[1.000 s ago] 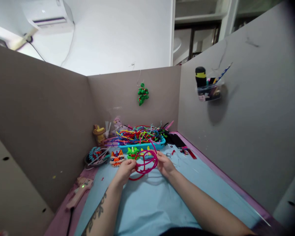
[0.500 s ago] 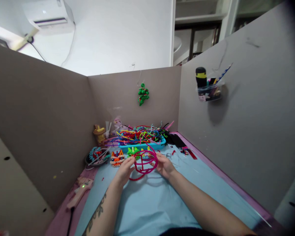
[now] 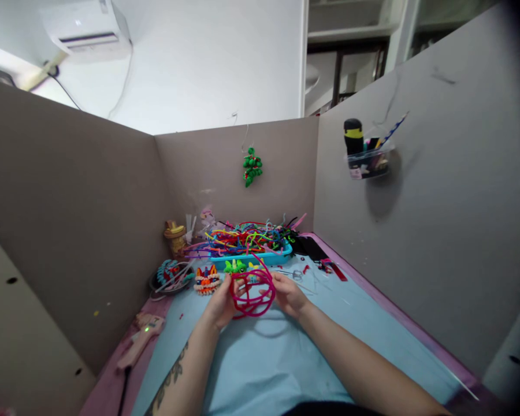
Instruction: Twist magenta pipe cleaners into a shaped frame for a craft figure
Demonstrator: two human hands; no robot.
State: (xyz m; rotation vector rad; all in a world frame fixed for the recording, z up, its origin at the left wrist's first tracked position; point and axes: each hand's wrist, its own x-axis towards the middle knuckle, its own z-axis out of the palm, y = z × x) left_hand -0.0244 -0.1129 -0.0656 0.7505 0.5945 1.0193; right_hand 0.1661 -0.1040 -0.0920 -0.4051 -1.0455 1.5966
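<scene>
Magenta wire cage held between two hands

The person's left hand [image 3: 220,301] pinches the left rim of a round, open cage of bent magenta strands, fuzzy like pipe cleaner [image 3: 248,300], with some fingers reaching behind and partly hidden by the loops. The right hand [image 3: 289,294] has its fingers curled narrowly on the cage's right side; exactly which strand they grip is too small to tell. The cage is in the air between the hands, above a pale blue sheet [image 3: 260,370], with one free strand end poking up from its top.

As a judgement, the strands look soft and springy, so a light hold serves best: one hand steadying a crossing while the other bends, with no squeezing that would flatten the round. Even pressure from both sides should keep the hoops evenly spaced, and the free end is best kept away from the loops so that it does not snag.

Just beyond the hands sit a small orange-and-cream beaded figure [image 3: 207,281] and a bright green horned figure [image 3: 234,267]. Behind them is a turquoise plastic tray [image 3: 221,261] heaped with multicoloured strands. Silver scissors [image 3: 297,275] lie to the right; a pale pink, corded glue gun [image 3: 139,342] lies well to the left.
</scene>
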